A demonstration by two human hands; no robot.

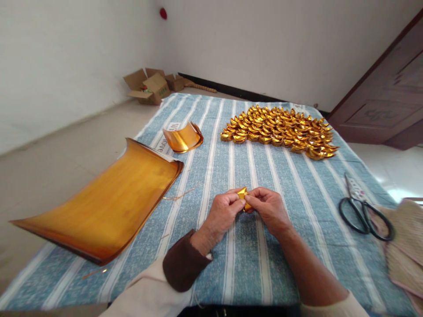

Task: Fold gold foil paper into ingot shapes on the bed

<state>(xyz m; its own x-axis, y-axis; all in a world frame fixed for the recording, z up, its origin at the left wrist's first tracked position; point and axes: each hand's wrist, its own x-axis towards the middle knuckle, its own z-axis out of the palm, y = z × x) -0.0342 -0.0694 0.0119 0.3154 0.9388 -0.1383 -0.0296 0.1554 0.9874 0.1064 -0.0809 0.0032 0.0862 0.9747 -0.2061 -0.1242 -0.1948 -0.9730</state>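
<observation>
Nearest the camera, two forearms reach out from the near edge, the left one in a pale sleeve with a dark brown cuff (183,264). The left hand (222,213) and the right hand (269,208) meet at the middle of the blue-and-white striped cloth (251,264). Between them is a small piece of gold foil paper (243,194), partly folded. The grip of each hand is closed on it, thumbs and fingertips of both hands pinching the paper from either side, so only its top corner shows above the fingers.

To the near left lies a large curled stack of gold foil sheets (105,204), its far edge lifted off the cloth and its left part reaching out over the pale floor (49,158). Farther off on the left is a smaller curled stack of gold foil squares (183,138). At the far right, many folded gold paper ingots (280,130) lie in close rows.

On the right, well apart from the hands, black-handled scissors (361,211) rest closed, with a woven mat (408,237) just beside them.

Beyond the cloth, open cardboard boxes (150,86) sit against the white wall on the far left, and a dark brown door (386,101) stands on the far right.
</observation>
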